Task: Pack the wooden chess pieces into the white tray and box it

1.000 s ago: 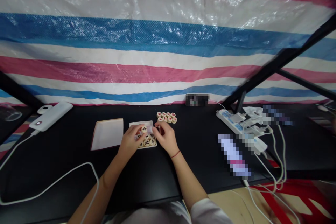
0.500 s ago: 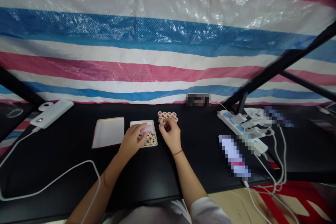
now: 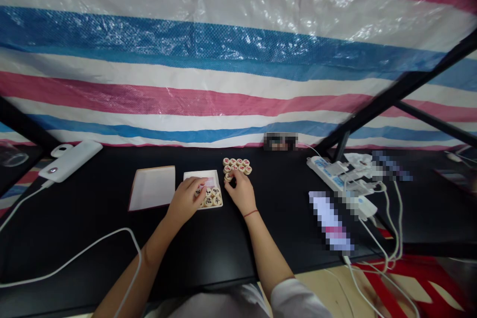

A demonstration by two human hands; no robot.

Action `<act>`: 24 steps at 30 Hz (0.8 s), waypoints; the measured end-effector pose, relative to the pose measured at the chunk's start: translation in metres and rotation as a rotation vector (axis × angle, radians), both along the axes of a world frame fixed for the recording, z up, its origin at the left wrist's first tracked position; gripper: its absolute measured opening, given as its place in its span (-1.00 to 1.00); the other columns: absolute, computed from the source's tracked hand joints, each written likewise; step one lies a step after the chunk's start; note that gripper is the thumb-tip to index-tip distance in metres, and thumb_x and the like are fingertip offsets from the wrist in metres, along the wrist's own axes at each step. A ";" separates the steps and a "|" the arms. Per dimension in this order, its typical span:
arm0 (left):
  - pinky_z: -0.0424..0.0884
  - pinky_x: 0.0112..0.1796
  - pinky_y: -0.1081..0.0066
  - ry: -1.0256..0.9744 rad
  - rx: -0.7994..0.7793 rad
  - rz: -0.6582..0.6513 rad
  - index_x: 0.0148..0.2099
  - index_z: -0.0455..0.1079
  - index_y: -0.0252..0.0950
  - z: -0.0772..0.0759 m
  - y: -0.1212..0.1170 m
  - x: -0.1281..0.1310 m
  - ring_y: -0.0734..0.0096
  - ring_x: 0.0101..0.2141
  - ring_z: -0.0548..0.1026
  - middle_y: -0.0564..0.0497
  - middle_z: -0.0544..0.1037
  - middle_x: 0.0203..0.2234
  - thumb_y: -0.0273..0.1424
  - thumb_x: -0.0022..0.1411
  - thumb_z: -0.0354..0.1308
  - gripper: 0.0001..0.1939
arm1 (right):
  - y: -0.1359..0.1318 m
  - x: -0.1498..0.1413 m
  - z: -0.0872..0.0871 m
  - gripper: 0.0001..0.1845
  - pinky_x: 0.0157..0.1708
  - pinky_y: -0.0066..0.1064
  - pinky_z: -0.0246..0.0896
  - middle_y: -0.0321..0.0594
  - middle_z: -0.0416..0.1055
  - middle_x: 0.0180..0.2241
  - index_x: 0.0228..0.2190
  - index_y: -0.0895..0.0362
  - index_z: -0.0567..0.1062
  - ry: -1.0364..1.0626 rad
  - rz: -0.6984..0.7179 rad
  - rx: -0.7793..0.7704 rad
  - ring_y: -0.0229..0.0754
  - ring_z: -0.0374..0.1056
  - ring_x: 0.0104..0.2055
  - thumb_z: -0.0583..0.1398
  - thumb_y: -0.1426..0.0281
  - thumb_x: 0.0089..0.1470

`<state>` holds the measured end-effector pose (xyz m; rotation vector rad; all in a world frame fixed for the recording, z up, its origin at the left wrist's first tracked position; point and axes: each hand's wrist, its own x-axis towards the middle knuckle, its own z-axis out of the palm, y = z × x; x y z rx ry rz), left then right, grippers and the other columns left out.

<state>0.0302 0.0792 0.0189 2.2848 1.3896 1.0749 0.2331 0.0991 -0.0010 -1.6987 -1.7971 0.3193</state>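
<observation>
My right hand (image 3: 242, 194) pinches a round, cream Chinese chess piece (image 3: 228, 177) between thumb and fingers, low at the front left of two rows of red-lettered Chinese chess pieces (image 3: 239, 162). My left hand (image 3: 188, 198) hovers over the left side of a shallow white box (image 3: 190, 175), fingers bent and a little apart, with no piece visible in them. Inside the box, several black-lettered Chinese chess pieces (image 3: 208, 201) lie towards the near side, some covered by my left fingers. A pinkish printed patch shows on the bare part of the box bottom.
An open box lid (image 3: 153, 189) lies left of the box. Further left is a white power bank (image 3: 70, 161) with a white cable (image 3: 93, 243) curving across the table. A power strip (image 3: 328, 171) with plugs and a blurred phone (image 3: 331, 221) lie right. Striped sheeting (image 3: 223, 102) hangs behind.
A piece held up at my left fingers above the box is no longer there. My right hand has moved right from the box to the rows, with a piece in its fingers.
</observation>
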 end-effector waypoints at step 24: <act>0.40 -0.22 0.33 -0.024 0.008 0.085 -0.19 0.46 -0.24 -0.005 0.013 -0.015 0.31 -0.29 0.51 -0.05 0.57 -0.31 -0.39 0.26 0.00 -0.79 | 0.003 0.005 -0.003 -0.83 -0.31 -0.41 0.20 -0.20 0.42 -0.30 -0.30 0.11 0.41 -0.022 0.006 -0.006 -0.18 0.30 -0.33 0.10 0.48 0.01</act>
